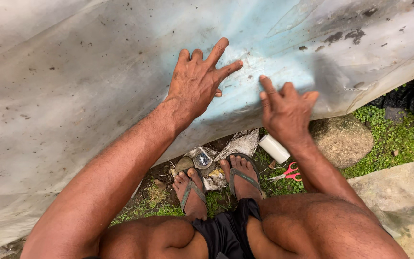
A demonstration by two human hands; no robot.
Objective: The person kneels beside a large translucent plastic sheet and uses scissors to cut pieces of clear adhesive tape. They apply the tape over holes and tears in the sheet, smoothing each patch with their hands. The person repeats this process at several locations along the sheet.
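Note:
A large dirty translucent plastic sheet (73, 86) stretches across the view in front of me, tinted pale blue near the middle. My left hand (197, 81) lies flat on it with fingers spread. Just to the right, my right hand (286, 112) presses on the sheet, fingers bent and slightly blurred. Neither hand holds anything. Below, my feet in flip-flops (219, 187) stand on the ground.
On the ground lie a white roll (273, 148), red-handled scissors (287, 173), a round stone (342, 140) and crumpled white scraps (238, 144). Green ground plants (394, 136) grow at right. A pale slab (398, 192) sits at lower right.

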